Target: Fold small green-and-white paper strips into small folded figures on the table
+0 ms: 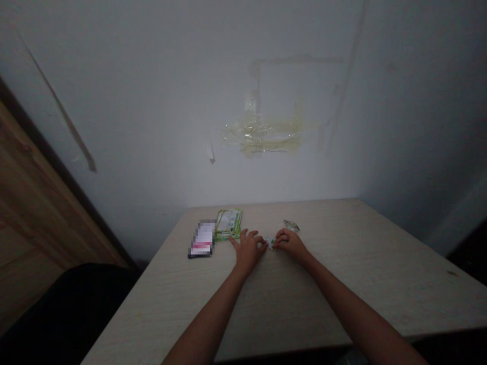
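Between my two hands, just above or on the table, is a small white-and-green piece [270, 243]; its kind is too small to make out. My left hand [248, 250] pinches its left side with thumb and forefinger, the other fingers spread out. On the opposite side, my right hand [292, 245] is closed in a pinch at the piece's right edge, its fingers curled. A stack of flat green-and-white printed packets or cards [229, 223] lies just beyond my left hand. Behind my right hand rests a small colourful printed piece [291, 225].
A phone [203, 239] with a blurred screen lies left of the stack. The pale wooden table [182, 304] meets a wall [152, 126] bearing old tape [266, 137]. A dark rounded object [72, 304] stands at the left, beside wooden boards [30, 203].
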Action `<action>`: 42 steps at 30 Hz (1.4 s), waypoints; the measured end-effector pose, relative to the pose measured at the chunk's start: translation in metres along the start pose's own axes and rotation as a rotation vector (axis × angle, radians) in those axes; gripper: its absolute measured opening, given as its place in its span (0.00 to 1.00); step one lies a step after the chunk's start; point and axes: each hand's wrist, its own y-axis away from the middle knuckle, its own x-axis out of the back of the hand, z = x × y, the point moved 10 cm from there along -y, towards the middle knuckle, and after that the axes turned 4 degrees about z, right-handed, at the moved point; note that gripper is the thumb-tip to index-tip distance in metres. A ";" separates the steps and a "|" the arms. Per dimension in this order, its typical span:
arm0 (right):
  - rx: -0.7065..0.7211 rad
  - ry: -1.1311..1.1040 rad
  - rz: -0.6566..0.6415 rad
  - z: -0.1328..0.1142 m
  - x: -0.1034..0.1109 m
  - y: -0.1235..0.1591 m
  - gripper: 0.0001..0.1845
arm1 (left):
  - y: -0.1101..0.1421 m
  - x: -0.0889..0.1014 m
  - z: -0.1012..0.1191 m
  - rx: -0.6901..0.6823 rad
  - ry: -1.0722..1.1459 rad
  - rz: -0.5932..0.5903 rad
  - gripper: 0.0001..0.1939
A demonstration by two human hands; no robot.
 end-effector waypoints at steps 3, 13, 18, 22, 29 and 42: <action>0.007 0.078 -0.024 -0.002 -0.004 0.002 0.15 | 0.000 0.000 0.000 -0.005 0.018 0.010 0.07; 0.122 0.286 0.052 -0.017 0.000 0.002 0.11 | -0.003 -0.003 -0.003 0.008 0.019 -0.026 0.07; 0.169 0.321 0.099 -0.015 0.001 -0.002 0.10 | -0.003 -0.003 -0.004 0.013 0.014 -0.026 0.07; 0.189 0.324 0.132 -0.014 0.002 -0.005 0.10 | -0.003 -0.003 -0.002 0.009 0.015 -0.039 0.08; 0.152 0.283 0.143 -0.009 0.003 -0.006 0.10 | -0.003 -0.002 -0.001 0.027 -0.004 -0.067 0.09; 0.064 0.247 0.145 0.000 0.003 -0.010 0.13 | -0.004 -0.004 -0.002 -0.009 -0.005 -0.055 0.08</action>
